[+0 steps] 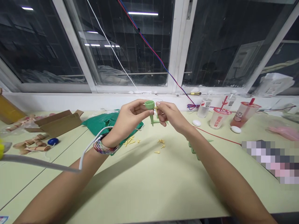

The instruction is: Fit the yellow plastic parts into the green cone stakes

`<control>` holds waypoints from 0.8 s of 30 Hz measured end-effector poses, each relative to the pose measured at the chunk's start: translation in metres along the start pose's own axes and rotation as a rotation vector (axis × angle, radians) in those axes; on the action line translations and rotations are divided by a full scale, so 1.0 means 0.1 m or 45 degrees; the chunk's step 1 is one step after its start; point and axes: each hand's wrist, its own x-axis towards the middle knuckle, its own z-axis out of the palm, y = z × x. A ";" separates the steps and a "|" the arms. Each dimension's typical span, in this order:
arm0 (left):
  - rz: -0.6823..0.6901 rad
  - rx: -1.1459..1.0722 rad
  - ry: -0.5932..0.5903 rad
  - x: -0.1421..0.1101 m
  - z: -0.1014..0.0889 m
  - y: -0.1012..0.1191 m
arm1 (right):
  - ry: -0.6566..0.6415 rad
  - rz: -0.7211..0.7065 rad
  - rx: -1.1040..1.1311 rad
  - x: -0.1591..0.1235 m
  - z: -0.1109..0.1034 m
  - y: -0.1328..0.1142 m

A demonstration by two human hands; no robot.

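Observation:
Raised over the table, my left hand (132, 116) is closed around a green plastic watering spike (149, 105), its threaded round mouth facing up and its tip pointing down. My right hand (171, 114) pinches a small yellow valve piece (156, 108) against the spike's side; whether it is seated there I cannot tell. More green spikes (156, 120) show behind my hands. Several loose yellow valve pieces (129, 141) lie below, with others (161, 141) farther right. Another group of green spikes (192, 150) is partly hidden by my right forearm.
A green plastic bag (100, 121) lies behind my left wrist. To the left are a cardboard box (59, 123), wooden pieces and a blue ball (53, 142). Drink cups (219, 118) and a bottle (204, 107) stand at right. A white cable (42, 161) crosses by my left forearm.

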 end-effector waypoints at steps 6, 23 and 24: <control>-0.163 -0.185 -0.005 0.02 -0.06 -0.03 | -0.056 -0.148 -0.100 -0.05 -0.02 -0.06; -0.152 -0.280 -0.039 0.04 -0.07 -0.09 | -0.070 -0.220 -0.216 -0.09 -0.05 -0.10; -0.165 -0.289 -0.046 0.04 -0.07 -0.09 | -0.077 -0.232 -0.237 -0.09 -0.05 -0.11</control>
